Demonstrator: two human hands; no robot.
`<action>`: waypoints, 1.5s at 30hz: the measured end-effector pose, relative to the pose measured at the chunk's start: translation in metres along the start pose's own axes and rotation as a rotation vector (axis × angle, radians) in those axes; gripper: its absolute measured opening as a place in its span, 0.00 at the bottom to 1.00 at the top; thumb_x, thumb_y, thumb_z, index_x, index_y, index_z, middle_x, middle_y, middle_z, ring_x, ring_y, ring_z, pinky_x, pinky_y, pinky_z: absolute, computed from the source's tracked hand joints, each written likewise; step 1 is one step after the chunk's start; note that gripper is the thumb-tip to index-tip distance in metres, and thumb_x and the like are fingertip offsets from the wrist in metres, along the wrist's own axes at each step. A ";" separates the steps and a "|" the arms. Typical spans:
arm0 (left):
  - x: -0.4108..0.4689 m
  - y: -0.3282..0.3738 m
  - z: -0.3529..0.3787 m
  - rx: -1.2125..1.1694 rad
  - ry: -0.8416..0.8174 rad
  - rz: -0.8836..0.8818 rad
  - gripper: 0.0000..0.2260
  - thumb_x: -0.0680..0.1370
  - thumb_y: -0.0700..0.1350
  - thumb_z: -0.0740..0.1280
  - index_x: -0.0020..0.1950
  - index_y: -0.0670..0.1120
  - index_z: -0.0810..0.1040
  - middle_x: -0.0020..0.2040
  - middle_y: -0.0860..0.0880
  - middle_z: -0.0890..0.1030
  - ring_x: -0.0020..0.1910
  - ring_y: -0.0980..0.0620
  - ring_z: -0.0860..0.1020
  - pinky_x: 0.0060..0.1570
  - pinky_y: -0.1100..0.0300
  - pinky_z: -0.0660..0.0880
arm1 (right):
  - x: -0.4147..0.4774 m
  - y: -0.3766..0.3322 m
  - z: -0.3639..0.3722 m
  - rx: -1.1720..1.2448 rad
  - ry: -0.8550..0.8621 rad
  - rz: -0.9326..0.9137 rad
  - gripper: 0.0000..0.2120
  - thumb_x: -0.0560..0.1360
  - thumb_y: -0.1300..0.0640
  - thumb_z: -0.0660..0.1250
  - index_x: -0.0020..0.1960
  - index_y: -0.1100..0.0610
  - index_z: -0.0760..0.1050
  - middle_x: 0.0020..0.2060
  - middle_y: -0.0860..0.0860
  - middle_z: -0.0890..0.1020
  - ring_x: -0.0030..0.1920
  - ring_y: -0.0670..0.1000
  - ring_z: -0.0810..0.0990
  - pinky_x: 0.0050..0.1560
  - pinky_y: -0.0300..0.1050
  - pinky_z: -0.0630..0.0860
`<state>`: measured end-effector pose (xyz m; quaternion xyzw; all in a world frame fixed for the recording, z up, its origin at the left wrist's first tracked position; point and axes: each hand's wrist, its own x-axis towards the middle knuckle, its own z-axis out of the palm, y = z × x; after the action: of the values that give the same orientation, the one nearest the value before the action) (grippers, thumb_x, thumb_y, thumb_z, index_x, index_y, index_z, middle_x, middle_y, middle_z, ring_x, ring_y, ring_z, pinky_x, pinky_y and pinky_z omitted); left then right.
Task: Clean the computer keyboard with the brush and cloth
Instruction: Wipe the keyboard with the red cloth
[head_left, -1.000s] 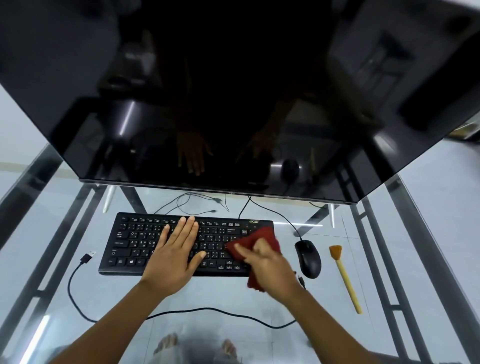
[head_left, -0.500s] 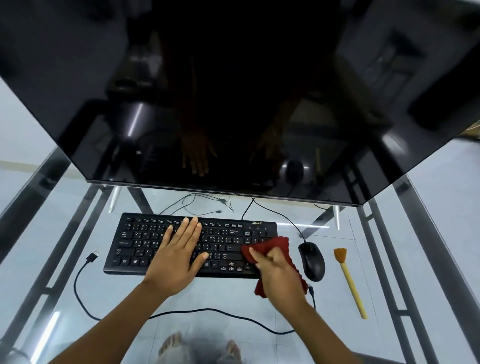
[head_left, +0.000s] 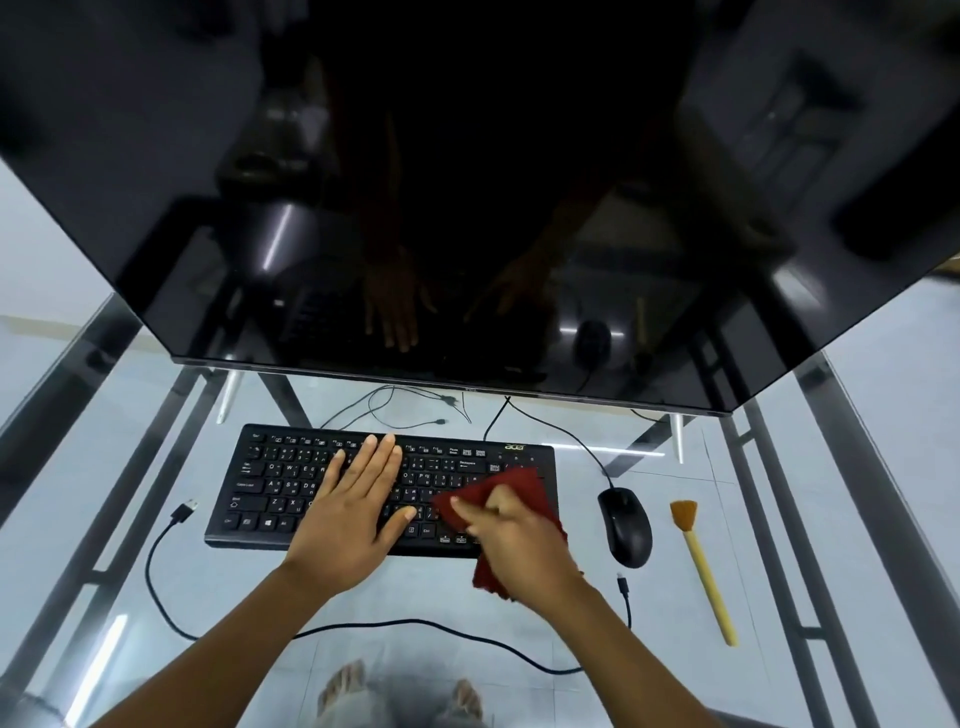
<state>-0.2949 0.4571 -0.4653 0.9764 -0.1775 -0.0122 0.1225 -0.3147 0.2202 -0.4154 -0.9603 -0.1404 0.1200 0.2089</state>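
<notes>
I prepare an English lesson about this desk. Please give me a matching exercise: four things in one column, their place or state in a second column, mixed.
1 cloth
2 brush
3 mouse
4 left hand

A lies untouched, far right
B flat on the keyboard's middle keys
C gripped by the right hand
D between keyboard and brush

Pairs: 1-C, 2-A, 3-D, 4-B

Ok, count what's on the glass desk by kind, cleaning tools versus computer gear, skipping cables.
Cleaning tools: 2, the red cloth and the brush.
Computer gear: 3, the keyboard, the mouse and the monitor.
Total: 5.
</notes>
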 end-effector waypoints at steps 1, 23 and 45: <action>0.000 0.000 0.000 -0.007 0.000 0.003 0.32 0.81 0.63 0.47 0.79 0.46 0.52 0.80 0.51 0.50 0.78 0.54 0.44 0.75 0.50 0.41 | 0.003 0.004 -0.003 0.025 0.074 0.056 0.06 0.80 0.47 0.58 0.56 0.38 0.69 0.51 0.47 0.80 0.39 0.48 0.83 0.40 0.46 0.82; 0.000 0.001 0.001 0.008 0.010 0.003 0.39 0.77 0.71 0.49 0.79 0.45 0.54 0.79 0.50 0.53 0.78 0.52 0.47 0.75 0.48 0.44 | -0.028 0.015 -0.007 0.036 0.111 0.489 0.22 0.83 0.53 0.50 0.77 0.53 0.56 0.63 0.58 0.70 0.51 0.55 0.80 0.53 0.42 0.75; -0.001 0.001 0.003 0.006 0.011 0.005 0.40 0.77 0.71 0.49 0.78 0.43 0.54 0.79 0.48 0.54 0.78 0.51 0.48 0.74 0.46 0.45 | 0.054 -0.032 0.008 -0.052 0.085 0.199 0.26 0.79 0.61 0.58 0.76 0.47 0.59 0.63 0.54 0.67 0.51 0.58 0.80 0.52 0.48 0.76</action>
<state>-0.2960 0.4562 -0.4680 0.9764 -0.1792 -0.0060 0.1205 -0.2735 0.2679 -0.4176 -0.9789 -0.0386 0.0953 0.1766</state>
